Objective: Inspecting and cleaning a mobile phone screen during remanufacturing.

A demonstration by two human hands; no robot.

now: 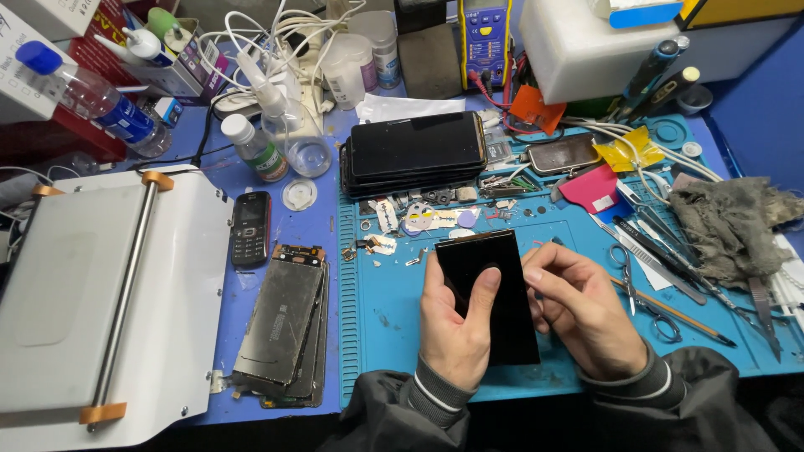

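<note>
Left hand [455, 322] grips the black glass panel [494, 293] over the blue mat [394, 310], thumb pressed across its face, while the right hand [582, 305] pinches its right edge (scissors [641, 293] just beside). A stack of phones [414, 151] sits well behind.

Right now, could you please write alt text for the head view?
Both hands, left hand and right hand, hold a black glass panel over a blue work mat. Stacked phones, scissors and a grey rag lie around.
</note>
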